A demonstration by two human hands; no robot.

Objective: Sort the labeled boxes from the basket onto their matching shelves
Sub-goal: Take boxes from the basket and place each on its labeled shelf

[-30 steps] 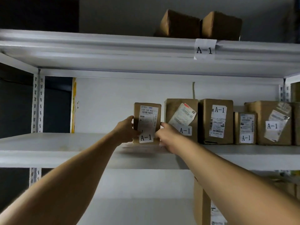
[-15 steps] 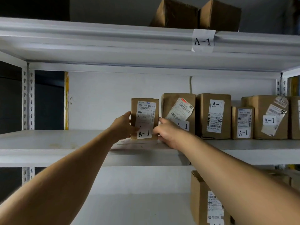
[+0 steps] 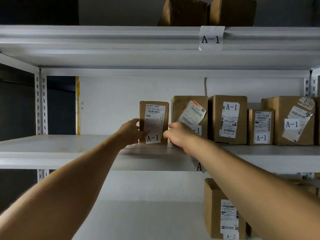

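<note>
Gripping the A-1 box (image 3: 153, 122) from both sides, the left hand (image 3: 130, 131) and right hand (image 3: 176, 134) hold it upright on the shelf (image 3: 60, 149). Just right of the right hand stands a neighbouring box (image 3: 183, 108); letting go unevenly might tip the box leftward, where nothing props it.

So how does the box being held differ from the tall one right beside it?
The held box is narrower and shorter than the neighbour box. Its shipping label sits straight; the neighbour's is tilted. The left hand and right hand flank the held box; the neighbour stands free. Both are brown cardboard, upright on the shelf.
</note>
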